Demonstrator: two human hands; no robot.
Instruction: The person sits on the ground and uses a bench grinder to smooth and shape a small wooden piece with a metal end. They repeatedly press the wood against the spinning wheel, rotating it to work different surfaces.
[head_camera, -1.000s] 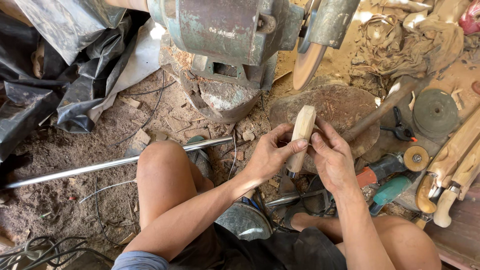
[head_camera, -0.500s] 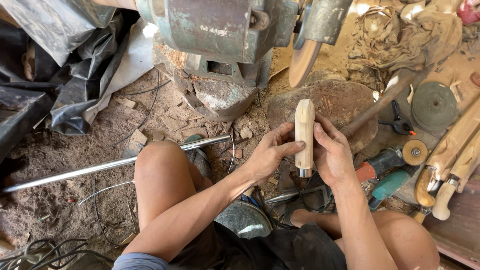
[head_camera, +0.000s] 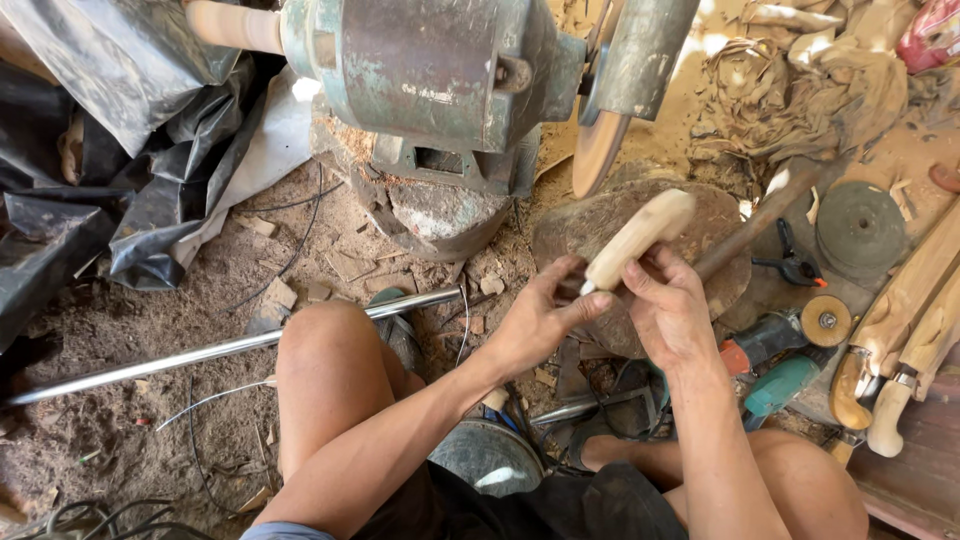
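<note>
I hold a pale carved wooden handle (head_camera: 640, 236) with both hands, tilted so its rounded end points up and to the right. My left hand (head_camera: 540, 322) pinches its lower end with fingers and thumb. My right hand (head_camera: 668, 305) grips it from the right side. Just above the handle's tip hangs the grinding disc (head_camera: 598, 150) of a green bench grinder (head_camera: 430, 75). Under my hands lies a round wooden stump (head_camera: 720, 225). My bare knees are drawn up on either side.
A metal rod (head_camera: 220, 352) lies across the dirt floor on the left. Black plastic sheeting (head_camera: 110, 130) is piled at the top left. At the right are an angle grinder (head_camera: 790, 360), a grey disc (head_camera: 860, 225), pliers (head_camera: 795, 265) and several wooden handles (head_camera: 910, 330).
The wooden handle stood upright between my hands before; now it is tilted to the right, its tip nearer the grinding disc. My view has moved closer.
</note>
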